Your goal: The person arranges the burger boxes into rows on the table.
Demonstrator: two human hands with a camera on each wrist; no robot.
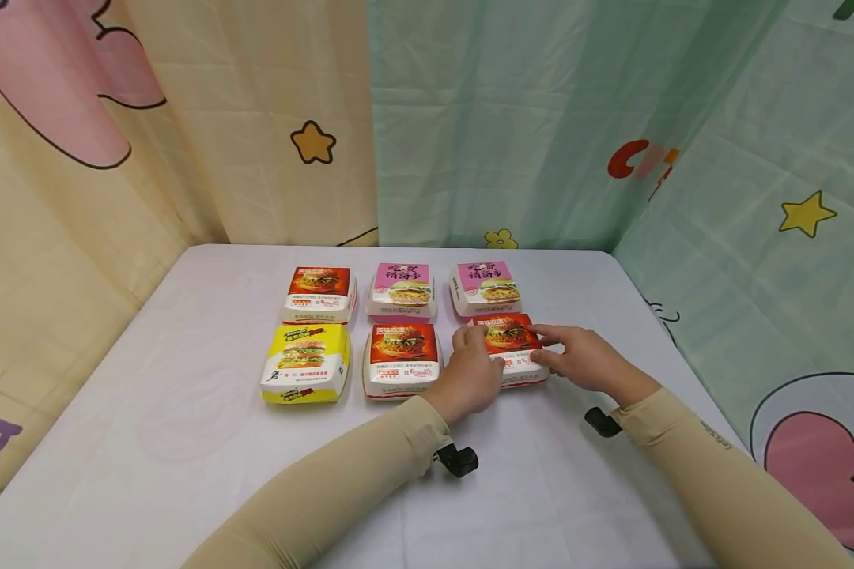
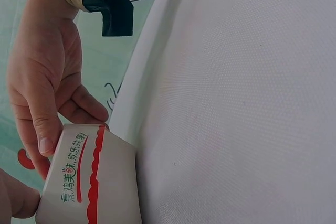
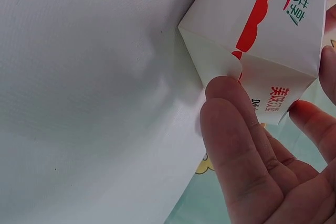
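At the front right of a group of boxes, both hands hold one red-and-white burger box (image 1: 519, 367). My left hand (image 1: 470, 375) grips its left side, thumb toward the front. My right hand (image 1: 587, 359) holds the right end, thumb and index finger at its corners. In the right wrist view, the other fingers (image 3: 231, 150) extend beside that end. The box's white side (image 2: 113, 182) faces the left wrist camera, its base at the white cloth. Just left stands another red-and-white burger box (image 1: 402, 356); behind is a pink-topped burger box (image 1: 485, 288).
A yellow burger box (image 1: 306, 363) stands at the front left. Behind it are a red-and-white box (image 1: 319, 294) and a second pink-topped box (image 1: 402, 291). White cloth covers the table (image 1: 114, 442). Printed curtains (image 1: 512, 118) hang along its back and sides.
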